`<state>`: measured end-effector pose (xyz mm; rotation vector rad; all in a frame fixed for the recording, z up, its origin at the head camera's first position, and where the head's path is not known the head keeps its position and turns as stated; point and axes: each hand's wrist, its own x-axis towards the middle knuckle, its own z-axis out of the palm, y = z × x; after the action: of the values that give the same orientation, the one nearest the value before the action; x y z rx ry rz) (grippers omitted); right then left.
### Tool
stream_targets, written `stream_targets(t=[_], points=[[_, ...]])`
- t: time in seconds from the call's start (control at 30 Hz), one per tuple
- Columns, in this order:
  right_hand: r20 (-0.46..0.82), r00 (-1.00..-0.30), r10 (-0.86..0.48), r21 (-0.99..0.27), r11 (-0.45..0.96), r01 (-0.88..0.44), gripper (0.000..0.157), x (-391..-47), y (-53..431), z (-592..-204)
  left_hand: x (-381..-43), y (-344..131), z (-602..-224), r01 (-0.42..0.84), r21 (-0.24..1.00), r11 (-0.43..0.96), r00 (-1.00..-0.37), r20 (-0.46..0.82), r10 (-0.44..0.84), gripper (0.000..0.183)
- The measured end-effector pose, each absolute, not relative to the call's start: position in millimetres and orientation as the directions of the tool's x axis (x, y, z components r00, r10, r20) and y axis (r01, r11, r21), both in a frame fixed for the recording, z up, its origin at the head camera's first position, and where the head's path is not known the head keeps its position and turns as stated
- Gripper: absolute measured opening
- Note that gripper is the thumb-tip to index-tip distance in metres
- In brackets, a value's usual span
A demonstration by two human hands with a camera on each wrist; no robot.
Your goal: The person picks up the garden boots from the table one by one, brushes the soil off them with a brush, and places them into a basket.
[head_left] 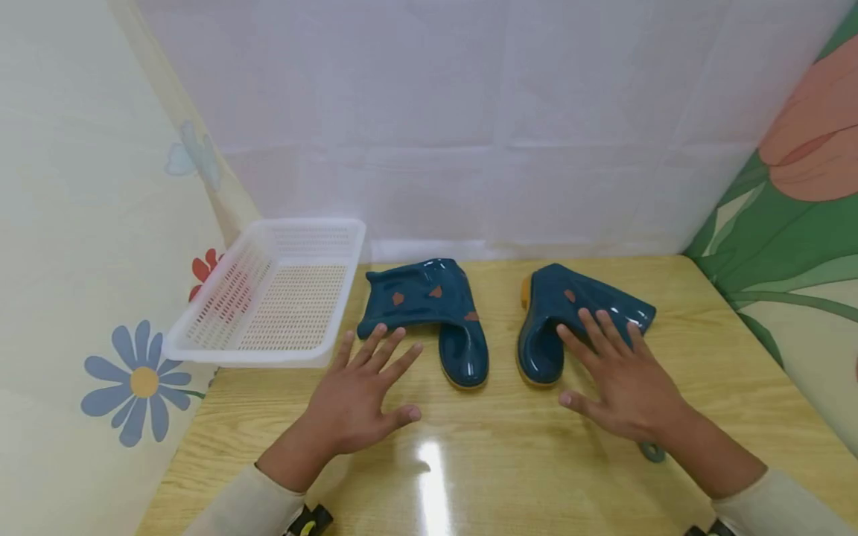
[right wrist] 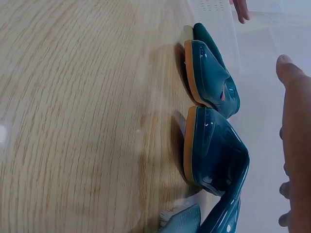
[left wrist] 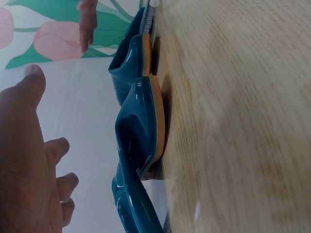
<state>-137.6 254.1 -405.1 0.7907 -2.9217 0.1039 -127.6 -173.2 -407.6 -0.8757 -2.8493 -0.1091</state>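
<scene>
Two glossy dark teal rain boots with orange soles and small reddish-brown patches lie on the table, toes toward the person. The left boot [head_left: 462,346] has its shaft folded over to the left; the right boot [head_left: 546,298] leans its shaft to the right. My left hand [head_left: 358,394] hovers with spread fingers over the table, in front of the left boot's shaft. Fingers spread too, my right hand [head_left: 623,380] overlaps the right boot's shaft in the head view. Both hands hold nothing. Beside the right boot lies a brush [right wrist: 182,221] with pale bristles, mostly hidden under the right hand in the head view.
A white perforated plastic basket [head_left: 335,298] stands at the back left of the wooden table [head_left: 496,461]. White cloth [head_left: 429,134] hangs behind the table, and flower-patterned panels [head_left: 791,246] flank it on both sides.
</scene>
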Motion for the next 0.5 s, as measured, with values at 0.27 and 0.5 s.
stream_targets(t=[0.27, 0.5], points=[[0.215, -0.841, -0.496, -0.047, 0.855, -0.516, 0.087, -133.5, 255.4, -406.3, -127.6, -169.4, -412.9, 0.558, 0.057, 0.828, -0.822, 0.178, 0.542, 0.082], [0.337, -0.818, -0.466, -0.061, 0.856, -0.513, 0.075, -130.5, 256.0, -412.7, -129.7, -160.5, -420.9, 0.536, 0.14, 0.833, -0.836, 0.228, 0.499, 0.075]])
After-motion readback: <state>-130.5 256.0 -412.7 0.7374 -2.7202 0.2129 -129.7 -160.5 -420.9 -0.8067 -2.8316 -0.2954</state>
